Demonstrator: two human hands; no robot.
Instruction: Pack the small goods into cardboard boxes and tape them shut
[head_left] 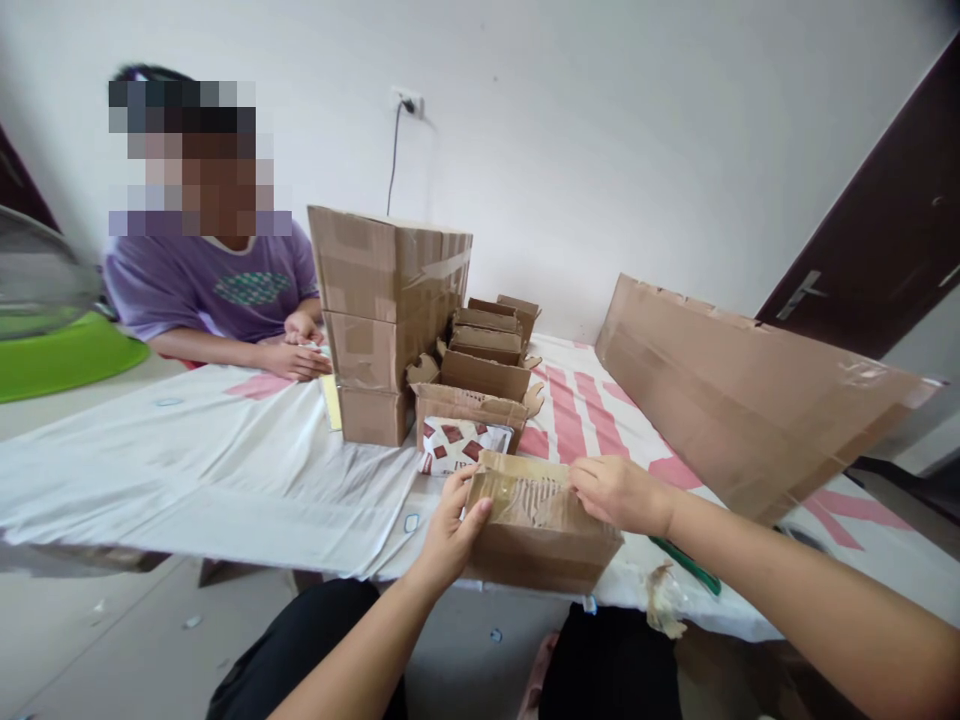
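A small brown cardboard box (544,560) sits at the table's near edge, its upper face torn and partly covered with clear tape. My left hand (456,525) grips the box's left side, thumb on the near corner. At the upper right edge of the box, my right hand (619,492) is closed in a pinch. Its fingertips are hidden, so I cannot tell whether they hold a flap or tape. Just behind the box lies a white packet with brown square prints (457,445), leaning by a row of open cardboard boxes (480,405).
Closed cartons (367,345) are stacked left of the open boxes. A large cardboard sheet (720,390) stands at the right. Crumpled tape (664,600) and a green tool-like item (690,567) lie near the right front edge. Another person (217,290) sits across the table, hands together.
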